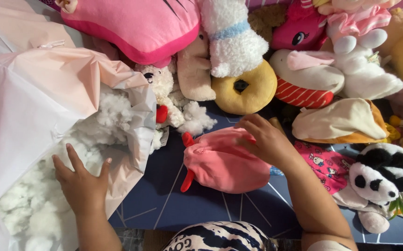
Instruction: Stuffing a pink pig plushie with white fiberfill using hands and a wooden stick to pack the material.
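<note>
The left hand (83, 183) rests with fingers spread, holding nothing, on white stuffing (34, 209) inside the pale plastic bag (29, 102). The right hand (264, 139) grips the pink plush skin (225, 162) on the blue mat (164, 200). Stuffing seems underway; next, pinch up a tuft. The skin's opening is hidden.

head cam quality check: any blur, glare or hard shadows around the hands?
Head view: even, soft light, no glare. The right hand on the pink plush shows slight motion blur at the fingers; the left hand on the white stuffing is sharp. Soft shadow under the plush on the blue mat.
</note>
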